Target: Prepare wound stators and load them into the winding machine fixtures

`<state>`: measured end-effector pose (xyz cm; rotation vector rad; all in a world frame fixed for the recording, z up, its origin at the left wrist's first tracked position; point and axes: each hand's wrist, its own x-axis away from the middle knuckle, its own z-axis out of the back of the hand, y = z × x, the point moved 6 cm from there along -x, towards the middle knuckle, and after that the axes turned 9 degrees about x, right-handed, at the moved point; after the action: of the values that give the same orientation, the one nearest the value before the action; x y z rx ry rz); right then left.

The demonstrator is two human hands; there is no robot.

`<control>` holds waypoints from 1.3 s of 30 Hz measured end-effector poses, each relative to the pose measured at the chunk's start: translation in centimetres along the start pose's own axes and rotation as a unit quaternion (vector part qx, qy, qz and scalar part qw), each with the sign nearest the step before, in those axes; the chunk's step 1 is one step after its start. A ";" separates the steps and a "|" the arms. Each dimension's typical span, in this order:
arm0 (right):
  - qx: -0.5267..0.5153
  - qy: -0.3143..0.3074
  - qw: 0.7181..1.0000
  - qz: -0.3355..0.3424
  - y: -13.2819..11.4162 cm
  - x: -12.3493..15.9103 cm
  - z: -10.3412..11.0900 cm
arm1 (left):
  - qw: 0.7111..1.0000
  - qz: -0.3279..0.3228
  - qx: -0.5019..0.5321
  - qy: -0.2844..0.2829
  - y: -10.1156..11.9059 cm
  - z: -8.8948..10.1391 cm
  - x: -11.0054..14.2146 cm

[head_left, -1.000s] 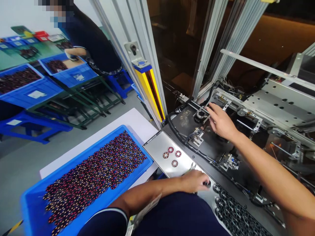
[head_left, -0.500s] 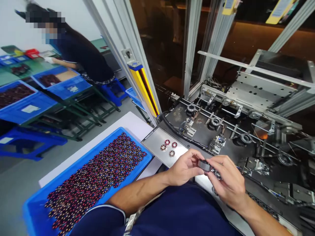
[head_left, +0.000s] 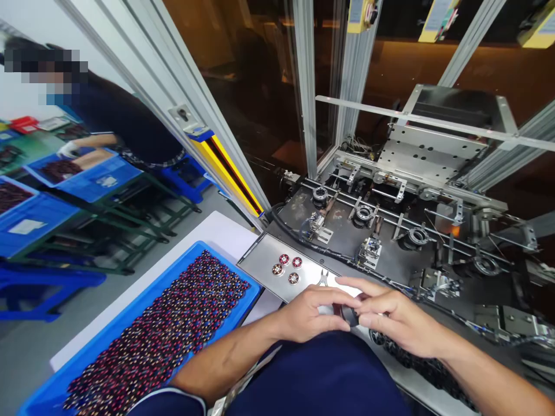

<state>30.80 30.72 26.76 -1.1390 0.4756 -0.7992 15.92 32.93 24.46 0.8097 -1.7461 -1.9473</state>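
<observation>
A dark, round metal ring-like part is held close in front of my body, partly covered by fingers. My left hand grips it from the left, thumb below and fingers above. From the other side my right hand closes on the same part with its fingertips. Just beyond the hands, a pair of small cutting pliers lies on a metal tray. Several small round wound cores, some red and some copper-coloured, rest there too. Under my right forearm runs a row of black round parts.
To the left, a blue bin is filled with many small dark-red round pieces. A machine bed with fixtures and rods stands ahead, framed by aluminium posts and a yellow light barrier. Another person works at blue bins.
Both hands have brought the ring-like part lower and closer to my body, and it has turned. The view has shifted to the right, and the pliers have come into sight.
</observation>
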 end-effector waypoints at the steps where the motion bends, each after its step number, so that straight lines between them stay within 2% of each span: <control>1: 0.001 -0.019 1.000 0.007 -0.2 -0.1 -0.2 | 1.000 -0.001 0.004 -0.004 -0.1 0.0 0.0; 4: 0.027 -0.055 0.998 0.020 -0.1 -0.7 0.7 | 1.000 0.005 0.008 0.022 -1.4 0.4 0.0; 5: 0.049 -0.046 0.997 0.021 0.4 -1.3 1.9 | 0.999 0.009 -0.024 0.035 -2.1 0.6 0.0; 7: 0.132 0.007 0.991 0.019 2.3 -3.2 5.8 | 0.989 0.016 -0.142 0.036 -4.2 0.5 -0.3; 9: 0.254 0.081 0.964 0.007 5.5 -5.9 10.6 | 0.966 0.015 -0.258 -0.013 -6.9 -0.3 -0.9; 10: 0.322 0.103 0.941 -0.010 7.5 -7.4 12.9 | 0.955 0.011 -0.293 -0.052 -8.5 -1.0 -1.2; 11: 0.341 0.111 0.933 -0.029 9.7 -9.0 14.8 | 0.947 0.004 -0.309 -0.091 -10.0 -1.7 -1.5; 14: 0.363 0.107 0.924 -0.060 15.6 -12.7 18.2 | 0.917 -0.012 -0.353 -0.188 -14.0 -4.0 -2.3; 16: 0.371 0.096 0.921 -0.068 18.1 -14.0 18.8 | 0.895 -0.013 -0.387 -0.222 -15.7 -5.0 -2.6; 18: 0.378 0.085 0.919 -0.072 19.6 -14.4 18.7 | 0.878 -0.010 -0.415 -0.239 -16.5 -5.6 -2.8; 23: 0.391 0.067 0.915 -0.078 20.5 -14.2 18.5 | 0.856 -0.004 -0.451 -0.253 -17.3 -6.0 -2.8; 31: 0.414 0.083 0.895 -0.146 21.8 -14.5 18.2 | 0.855 0.002 -0.458 -0.242 -19.1 -6.0 -2.8; 35: 0.425 0.090 0.880 -0.192 22.9 -15.0 17.9 | 0.861 0.000 -0.449 -0.238 -19.2 -6.2 -3.2; 39: 0.433 0.087 0.874 -0.202 23.4 -15.3 17.7 | 0.874 -0.005 -0.427 -0.233 -18.9 -6.2 -3.4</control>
<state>40.80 57.78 10.57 -0.3129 -0.0200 -1.3131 24.14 33.05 6.01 0.0224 -0.8435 -2.7131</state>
